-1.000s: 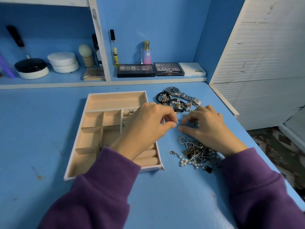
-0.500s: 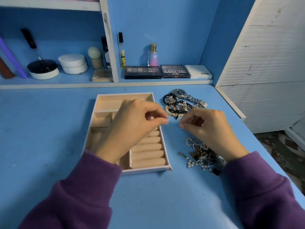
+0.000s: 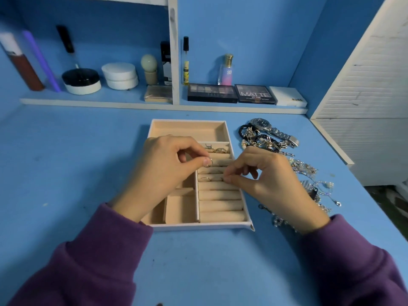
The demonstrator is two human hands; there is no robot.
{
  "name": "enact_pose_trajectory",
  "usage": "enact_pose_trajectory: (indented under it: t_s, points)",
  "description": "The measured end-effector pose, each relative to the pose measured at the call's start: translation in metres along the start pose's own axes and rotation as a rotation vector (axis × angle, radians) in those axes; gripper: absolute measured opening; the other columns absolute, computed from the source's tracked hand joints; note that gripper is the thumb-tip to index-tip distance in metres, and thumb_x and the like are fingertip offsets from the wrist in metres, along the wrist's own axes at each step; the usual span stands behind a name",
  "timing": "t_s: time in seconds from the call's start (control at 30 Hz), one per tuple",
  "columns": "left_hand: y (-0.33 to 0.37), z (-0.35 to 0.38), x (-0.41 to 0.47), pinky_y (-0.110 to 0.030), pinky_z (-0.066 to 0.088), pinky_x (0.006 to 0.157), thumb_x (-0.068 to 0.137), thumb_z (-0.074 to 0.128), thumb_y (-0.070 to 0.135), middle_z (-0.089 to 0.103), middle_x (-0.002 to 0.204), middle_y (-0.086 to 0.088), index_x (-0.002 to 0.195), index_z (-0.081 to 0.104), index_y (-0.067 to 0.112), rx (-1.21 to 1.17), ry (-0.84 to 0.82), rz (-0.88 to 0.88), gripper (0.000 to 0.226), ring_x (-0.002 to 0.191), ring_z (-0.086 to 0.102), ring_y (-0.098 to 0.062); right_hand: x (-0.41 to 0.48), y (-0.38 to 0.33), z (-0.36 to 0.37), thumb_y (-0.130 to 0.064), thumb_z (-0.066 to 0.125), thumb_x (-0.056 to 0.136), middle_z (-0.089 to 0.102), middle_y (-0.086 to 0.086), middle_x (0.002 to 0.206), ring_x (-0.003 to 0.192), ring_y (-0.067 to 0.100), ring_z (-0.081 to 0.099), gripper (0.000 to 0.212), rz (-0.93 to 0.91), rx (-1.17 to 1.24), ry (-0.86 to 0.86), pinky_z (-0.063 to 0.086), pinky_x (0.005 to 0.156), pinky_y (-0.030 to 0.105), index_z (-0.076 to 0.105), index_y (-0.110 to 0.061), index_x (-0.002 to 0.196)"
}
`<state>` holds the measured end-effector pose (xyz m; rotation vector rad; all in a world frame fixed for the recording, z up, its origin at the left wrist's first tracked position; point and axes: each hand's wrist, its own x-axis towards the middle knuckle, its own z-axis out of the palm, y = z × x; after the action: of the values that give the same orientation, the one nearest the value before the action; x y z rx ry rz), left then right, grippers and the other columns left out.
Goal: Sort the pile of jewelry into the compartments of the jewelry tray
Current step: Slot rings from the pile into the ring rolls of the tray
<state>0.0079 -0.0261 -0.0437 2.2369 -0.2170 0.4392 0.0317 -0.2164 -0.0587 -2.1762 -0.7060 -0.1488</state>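
Note:
A beige jewelry tray (image 3: 189, 128) lies on the blue desk, with square compartments on its left and padded ring rolls (image 3: 220, 204) on its right. My left hand (image 3: 164, 171) hovers over the tray and pinches a thin silver ring (image 3: 209, 162) above the upper rolls. My right hand (image 3: 265, 182) is at the tray's right edge, its fingertips pinched together over the rolls; whether they hold anything is too small to tell. Several rings (image 3: 217, 150) sit in the top slots. The jewelry pile (image 3: 306, 173), with a silver watch (image 3: 270, 129), lies right of the tray.
A low shelf at the back holds eyeshadow palettes (image 3: 231, 93), a perfume bottle (image 3: 227, 70), round white jars (image 3: 120, 76) and tubes. A white slatted panel (image 3: 364, 85) bounds the desk on the right. Bare blue desk (image 3: 72, 162) spreads left of the tray.
Both hands moved from the pile's edge to over the tray's ring rolls. My left hand now shows a ring held between thumb and finger. The camera view shifted.

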Motion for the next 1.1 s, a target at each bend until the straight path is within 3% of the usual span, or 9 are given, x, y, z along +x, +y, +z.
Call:
enact_pose_trajectory:
  t_s: [0.07,0.33,0.53,0.6,0.87,1.1]
  points:
    - [-0.0012,-0.0018,-0.0004,-0.005,0.036,0.053,0.069,0.077,0.022,0.056,0.058,0.035,0.071,0.071,0.033,0.010,-0.019,0.000,0.012,0.058,0.050,0.002,-0.0006,-0.0009,0.0006,-0.004,0.076,0.071,0.058,-0.003,0.070,0.065,0.003,0.048,0.012,-0.013,-0.023,0.016,0.036,0.060,0.009,0.073,-0.015,0.072]
    - [-0.0031,-0.0022,-0.0033,-0.009,0.037,0.057,0.065,0.079,0.029,0.058,0.059,0.020,0.071,0.073,0.036,0.052,-0.132,0.000,0.011,0.064,0.052,-0.004,-0.0042,-0.0019,-0.0026,-0.013,0.074,0.075,0.056,0.001,0.079,0.067,0.005,0.045,0.010,0.082,0.002,-0.017,0.037,0.060,0.018,0.077,-0.021,0.080]
    - [-0.0049,-0.0008,-0.0047,-0.013,0.030,0.058,0.067,0.077,0.028,0.052,0.055,0.033,0.075,0.074,0.031,0.116,-0.151,0.065,0.008,0.067,0.046,0.006,-0.0072,0.0016,-0.0026,-0.014,0.065,0.080,0.056,0.001,0.078,0.070,0.010,0.050,0.014,0.097,0.046,0.045,0.040,0.061,0.022,0.074,-0.023,0.084]
    - [-0.0037,-0.0009,-0.0059,-0.013,0.032,0.060,0.068,0.077,0.026,0.049,0.050,0.028,0.073,0.074,0.028,0.141,-0.145,0.107,0.006,0.068,0.047,0.006,-0.0073,0.0023,-0.0033,-0.017,0.062,0.080,0.055,0.000,0.075,0.068,0.010,0.049,0.014,0.094,0.050,0.073,0.039,0.061,0.020,0.074,-0.023,0.085]
    - [-0.0037,-0.0026,-0.0095,-0.028,0.044,0.069,0.070,0.076,0.028,0.053,0.062,0.027,0.067,0.072,0.030,0.199,-0.219,0.198,0.006,0.073,0.053,-0.004,-0.0077,0.0023,-0.0026,-0.025,0.055,0.078,0.055,-0.004,0.076,0.071,0.011,0.051,0.020,0.089,-0.002,0.074,0.038,0.061,0.015,0.073,-0.024,0.086]
    - [-0.0051,-0.0085,-0.0098,-0.025,0.043,0.069,0.076,0.067,0.036,0.057,0.066,0.026,0.079,0.073,0.036,0.178,-0.314,0.157,0.006,0.075,0.051,-0.005,-0.0083,0.0019,-0.0026,-0.024,0.054,0.078,0.055,-0.003,0.077,0.072,0.012,0.052,0.021,0.081,-0.006,0.068,0.037,0.061,0.014,0.072,-0.024,0.087]
